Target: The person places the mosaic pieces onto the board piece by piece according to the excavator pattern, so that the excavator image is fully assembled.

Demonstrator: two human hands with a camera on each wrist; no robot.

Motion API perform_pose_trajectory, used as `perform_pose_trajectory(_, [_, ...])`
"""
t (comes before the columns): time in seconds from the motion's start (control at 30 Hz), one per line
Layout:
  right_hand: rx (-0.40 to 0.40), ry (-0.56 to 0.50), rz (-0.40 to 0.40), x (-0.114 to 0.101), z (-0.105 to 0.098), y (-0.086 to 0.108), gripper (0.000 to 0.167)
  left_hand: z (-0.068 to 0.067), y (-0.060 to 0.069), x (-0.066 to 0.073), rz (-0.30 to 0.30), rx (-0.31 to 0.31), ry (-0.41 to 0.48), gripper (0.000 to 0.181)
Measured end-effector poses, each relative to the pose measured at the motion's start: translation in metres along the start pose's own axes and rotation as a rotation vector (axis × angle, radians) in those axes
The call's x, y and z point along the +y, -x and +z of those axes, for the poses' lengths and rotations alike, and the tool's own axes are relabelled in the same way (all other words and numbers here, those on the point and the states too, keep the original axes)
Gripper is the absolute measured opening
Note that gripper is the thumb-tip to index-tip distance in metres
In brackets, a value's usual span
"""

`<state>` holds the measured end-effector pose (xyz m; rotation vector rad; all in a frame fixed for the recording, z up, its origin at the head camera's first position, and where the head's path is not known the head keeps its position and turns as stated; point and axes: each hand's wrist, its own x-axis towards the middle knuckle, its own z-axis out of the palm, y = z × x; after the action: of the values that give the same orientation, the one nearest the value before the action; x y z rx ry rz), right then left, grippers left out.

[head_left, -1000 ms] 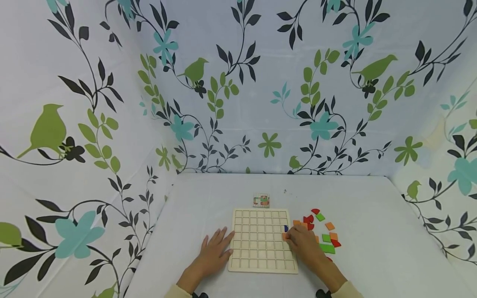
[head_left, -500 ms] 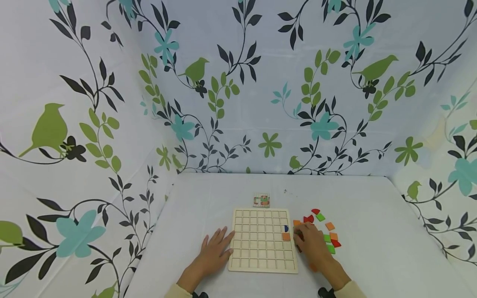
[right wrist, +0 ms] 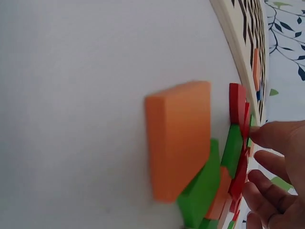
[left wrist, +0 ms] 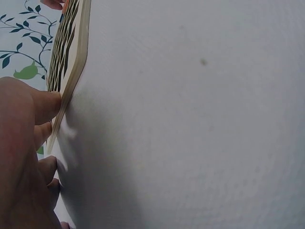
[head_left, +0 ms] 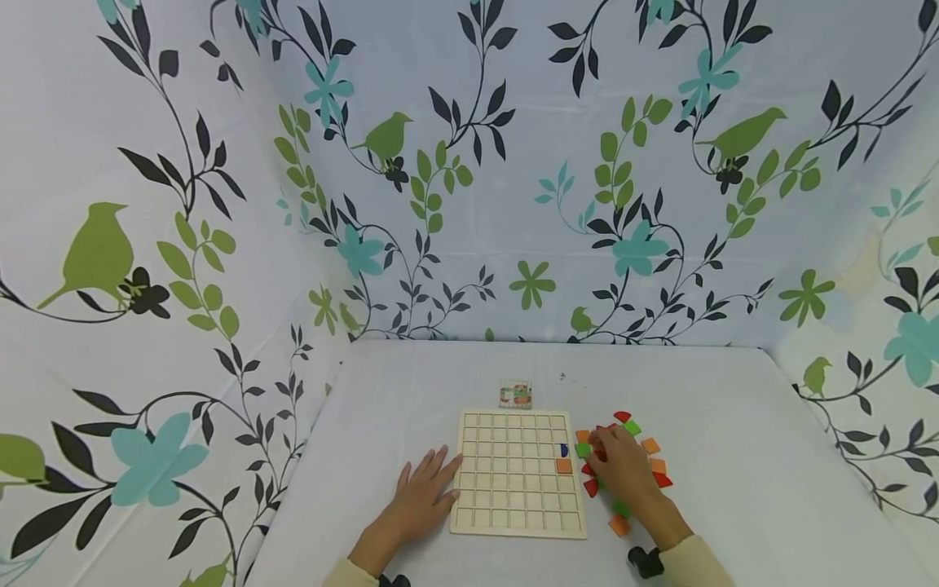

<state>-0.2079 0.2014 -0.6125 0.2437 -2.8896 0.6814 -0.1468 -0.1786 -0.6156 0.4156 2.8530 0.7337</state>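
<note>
A pale wooden grid board (head_left: pixel 514 534) lies flat; a blue piece (head_left: pixel 564 450) and an orange square (head_left: pixel 563 466) sit in cells of its right column. My left hand (head_left: pixel 420 503) rests beside the board's left edge, fingers spread, the thumb touching the rim in the left wrist view. My right hand (head_left: pixel 625 469) is over the loose pieces to the right of the board. In the right wrist view its fingers are apart and loosely bent at the pieces, nothing visibly pinched. Some pieces are hidden under that hand.
Red, green and orange pieces, among them an orange one (head_left: pixel 619 525) and a green one (head_left: pixel 632 427), lie scattered around my right hand. A small patterned card (head_left: pixel 516 395) lies behind the board. Flower-patterned cloth hangs around the white table (head_left: pixel 396 391).
My right hand has let go of the orange square in the grid and moved right, over the loose pieces. More pieces show beside the board's right edge. My left hand has stayed put.
</note>
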Motion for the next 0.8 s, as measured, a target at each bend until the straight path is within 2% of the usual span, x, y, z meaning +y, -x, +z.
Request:
perform_pose_trajectory(0.17, [-0.079,0.013,0.003,-0.004,0.007,-0.006,0.032,0.002,-0.002,-0.002,-0.01,-0.009,-0.001,0.06])
perform_pose_trajectory(0.3, [-0.085,0.01,0.008,-0.008,0.006,-0.007,0.032,0.001,-0.001,-0.002,-0.006,-0.005,-0.003,0.059])
perform_pose_trajectory(0.6, [-0.097,-0.007,0.016,0.006,-0.013,-0.005,0.029,-0.003,0.0,0.003,-0.004,-0.005,0.005,0.059])
perform_pose_trajectory(0.73, [-0.117,-0.033,0.065,0.016,-0.026,-0.013,0.032,-0.004,0.001,0.004,-0.011,-0.008,0.009,0.059])
perform_pose_trajectory(0.8, [-0.101,-0.042,0.085,0.022,-0.032,-0.02,0.035,-0.004,0.001,0.004,-0.019,-0.01,0.011,0.059])
